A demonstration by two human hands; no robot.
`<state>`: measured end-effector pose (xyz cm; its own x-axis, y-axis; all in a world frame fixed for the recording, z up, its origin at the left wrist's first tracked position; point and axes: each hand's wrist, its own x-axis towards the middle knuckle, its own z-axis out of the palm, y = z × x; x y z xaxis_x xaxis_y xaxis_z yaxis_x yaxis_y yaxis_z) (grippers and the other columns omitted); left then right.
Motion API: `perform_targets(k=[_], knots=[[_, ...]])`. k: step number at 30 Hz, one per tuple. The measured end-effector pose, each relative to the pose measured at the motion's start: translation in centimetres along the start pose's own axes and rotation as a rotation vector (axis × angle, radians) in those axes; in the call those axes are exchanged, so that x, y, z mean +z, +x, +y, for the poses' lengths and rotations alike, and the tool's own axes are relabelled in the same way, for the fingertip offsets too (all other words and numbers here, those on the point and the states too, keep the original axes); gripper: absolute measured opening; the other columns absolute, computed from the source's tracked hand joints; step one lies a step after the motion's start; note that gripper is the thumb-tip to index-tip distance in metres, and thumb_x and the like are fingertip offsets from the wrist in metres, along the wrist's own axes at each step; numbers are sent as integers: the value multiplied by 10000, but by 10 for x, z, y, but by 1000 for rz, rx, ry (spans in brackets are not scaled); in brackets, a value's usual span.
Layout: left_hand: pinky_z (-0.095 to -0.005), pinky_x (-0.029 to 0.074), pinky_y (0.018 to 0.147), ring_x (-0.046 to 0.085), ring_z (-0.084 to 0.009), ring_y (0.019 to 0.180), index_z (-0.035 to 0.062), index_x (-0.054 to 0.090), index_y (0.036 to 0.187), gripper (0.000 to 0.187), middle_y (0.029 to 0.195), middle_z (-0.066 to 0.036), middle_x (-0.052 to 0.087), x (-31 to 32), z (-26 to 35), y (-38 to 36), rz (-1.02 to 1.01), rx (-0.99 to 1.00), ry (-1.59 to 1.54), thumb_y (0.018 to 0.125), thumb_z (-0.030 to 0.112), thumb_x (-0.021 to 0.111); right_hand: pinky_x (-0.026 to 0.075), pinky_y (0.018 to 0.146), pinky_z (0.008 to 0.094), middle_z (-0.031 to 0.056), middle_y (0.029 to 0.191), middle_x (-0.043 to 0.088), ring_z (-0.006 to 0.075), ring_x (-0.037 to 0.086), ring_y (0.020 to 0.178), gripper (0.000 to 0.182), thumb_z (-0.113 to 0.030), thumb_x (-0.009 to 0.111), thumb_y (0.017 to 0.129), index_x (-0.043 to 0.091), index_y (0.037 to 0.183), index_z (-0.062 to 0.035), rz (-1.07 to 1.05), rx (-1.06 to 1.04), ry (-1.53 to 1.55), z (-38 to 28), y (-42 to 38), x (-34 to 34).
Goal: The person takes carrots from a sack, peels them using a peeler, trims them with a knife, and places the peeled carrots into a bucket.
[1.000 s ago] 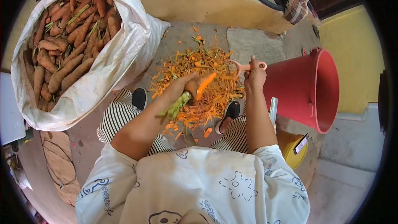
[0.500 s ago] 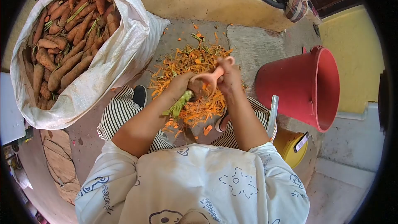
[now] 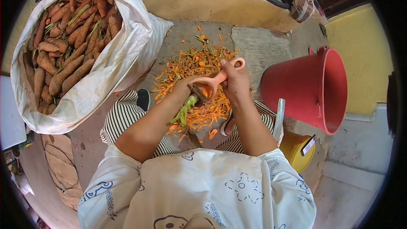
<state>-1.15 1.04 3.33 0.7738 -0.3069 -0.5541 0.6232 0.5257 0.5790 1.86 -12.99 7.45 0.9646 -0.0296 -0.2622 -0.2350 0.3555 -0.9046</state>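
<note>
My right hand (image 3: pixel 237 81) is closed around the handle of a pale orange peeler (image 3: pixel 219 78). Its forked head lies across a carrot (image 3: pixel 205 96) held in my left hand (image 3: pixel 183 90). Green stalks (image 3: pixel 185 111) stick out of the carrot's near end. Bright orange flesh shows in the gap of the peeler head, while the skin around it is brown. My left fingers are wrapped round the carrot and partly hidden by the peeler. Below both hands, a pile of orange and brown peelings (image 3: pixel 199 61) covers the floor between my feet.
A white woven sack (image 3: pixel 140 38) full of unpeeled carrots (image 3: pixel 68 74) stands at the left. A large red bucket (image 3: pixel 292 85) lies tilted at the right. Near it are a yellow bucket (image 3: pixel 292 148) with a phone (image 3: pixel 308 145) on top. A low ledge (image 3: pixel 203 4) runs behind.
The peeler has moved slightly right and toward me, and its head now lies over the carrot with orange flesh showing. The carrot has turned a little in my left hand.
</note>
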Motion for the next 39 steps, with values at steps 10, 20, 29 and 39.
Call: perform_targets(k=[10, 20, 29, 39], knots=[[-270, 482, 555, 560, -159, 566, 7, 541, 937, 282, 710, -69, 573, -7, 11, -4, -46, -229, -118, 783, 239, 498, 281, 357, 221, 31, 606, 435, 95, 390, 444, 182, -149, 592, 761, 430, 730, -73, 424, -17, 207, 4, 62, -97], [-226, 445, 389, 543, -147, 474, 73, 555, 918, 341, 636, -66, 569, 8, 7, -8, 8, -145, 147, 809, 366, 417, 334, 436, 265, 20, 614, 433, 113, 408, 503, 151, -85, 586, 738, 438, 742, -54, 29, -6, 124, 4, 2, -4], [-268, 452, 355, 565, -195, 471, -7, 517, 901, 350, 653, -129, 576, -2, 4, -9, -126, -188, 84, 789, 303, 402, 310, 385, 285, 28, 585, 416, 118, 403, 451, 185, -102, 593, 732, 423, 680, -50, 449, -108, -81, 24, 76, -96], [-259, 471, 402, 569, -166, 523, -4, 525, 899, 333, 691, -111, 577, -1, -3, 5, -91, -45, 65, 795, 282, 390, 306, 367, 248, 9, 592, 426, 98, 401, 441, 170, -111, 586, 751, 426, 706, -75, 128, 29, 217, 4, 1, -11]])
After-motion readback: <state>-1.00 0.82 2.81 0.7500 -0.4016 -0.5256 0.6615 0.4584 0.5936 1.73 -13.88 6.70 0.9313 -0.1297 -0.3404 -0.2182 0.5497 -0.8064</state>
